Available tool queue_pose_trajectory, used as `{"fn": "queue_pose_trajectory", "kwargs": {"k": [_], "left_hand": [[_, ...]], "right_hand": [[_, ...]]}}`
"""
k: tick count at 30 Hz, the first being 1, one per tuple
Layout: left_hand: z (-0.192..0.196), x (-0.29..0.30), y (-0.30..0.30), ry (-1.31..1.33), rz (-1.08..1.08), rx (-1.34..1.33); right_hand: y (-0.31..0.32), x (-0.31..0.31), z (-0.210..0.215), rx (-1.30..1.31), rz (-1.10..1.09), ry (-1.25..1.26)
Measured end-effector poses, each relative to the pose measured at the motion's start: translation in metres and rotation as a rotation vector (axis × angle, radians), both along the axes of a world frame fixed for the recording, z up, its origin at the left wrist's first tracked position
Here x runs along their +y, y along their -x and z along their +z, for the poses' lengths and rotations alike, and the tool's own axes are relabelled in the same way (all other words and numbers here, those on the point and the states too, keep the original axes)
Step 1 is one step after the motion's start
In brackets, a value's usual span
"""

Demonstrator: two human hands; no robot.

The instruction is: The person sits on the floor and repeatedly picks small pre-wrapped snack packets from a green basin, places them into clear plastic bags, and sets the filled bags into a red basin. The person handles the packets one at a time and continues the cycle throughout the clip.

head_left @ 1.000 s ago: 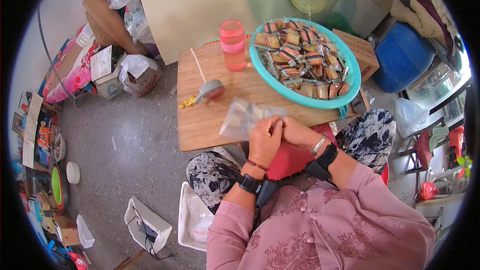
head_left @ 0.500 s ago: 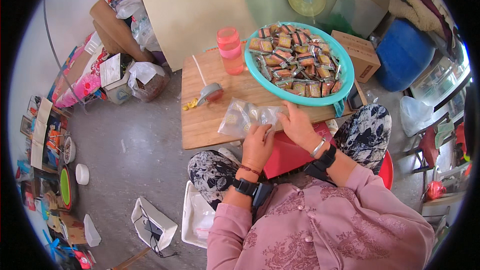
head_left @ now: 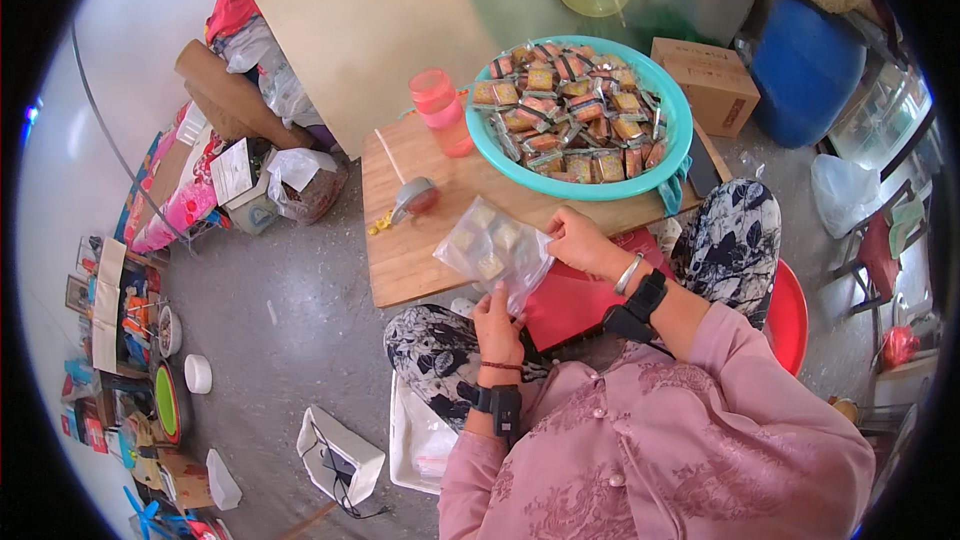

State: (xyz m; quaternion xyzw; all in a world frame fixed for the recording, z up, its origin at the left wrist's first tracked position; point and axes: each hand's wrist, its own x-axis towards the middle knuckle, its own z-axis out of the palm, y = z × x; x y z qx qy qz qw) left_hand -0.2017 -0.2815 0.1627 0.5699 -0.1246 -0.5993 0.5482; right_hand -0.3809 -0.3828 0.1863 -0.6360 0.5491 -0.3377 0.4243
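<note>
Head view, from the left: a white bowl (head_left: 197, 374) sits on the floor, then a white bin (head_left: 366, 470) with a black cable in it, and a white tray (head_left: 397, 432) beside your left leg. On the tabletop (head_left: 410, 265) you have some yellow bits (head_left: 380, 224) at the left edge, next to a grey lid (head_left: 415, 198) with a straw (head_left: 389, 154) behind it. Further right stands a pink bottle (head_left: 442, 115).

A clear bag (head_left: 520, 262) with squarish packets in it is spread over the near edge of the tabletop; you cannot tell here whether it touches the wood. Your left hand (head_left: 498, 327) grips its lower edge, thumb on the plastic. Your right hand (head_left: 582, 240) pinches its right corner, so your hands are apart, both closed on the bag. Below them lies a red box (head_left: 568, 302) between your legs.

Behind your right hand, a turquoise basin (head_left: 600, 188) is heaped with wrapped snacks (head_left: 580, 110). Right of it are a carton (head_left: 705, 85), a red tub (head_left: 790, 315) by your right leg and a blue barrel (head_left: 808, 70).
</note>
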Motion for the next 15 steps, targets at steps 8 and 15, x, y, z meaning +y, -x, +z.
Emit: {"fn": "queue_pose_trajectory", "kwargs": {"k": [8,15], "left_hand": [[-0.017,-0.011,-0.006,0.205,-0.076,0.030],[-0.013,-0.014,0.003,0.227,-0.017,0.072]], "right_hand": [[0.004,0.009,0.019,-0.161,0.125,-0.383],[-0.004,0.012,-0.003,-0.225,0.160,-0.292]]}}
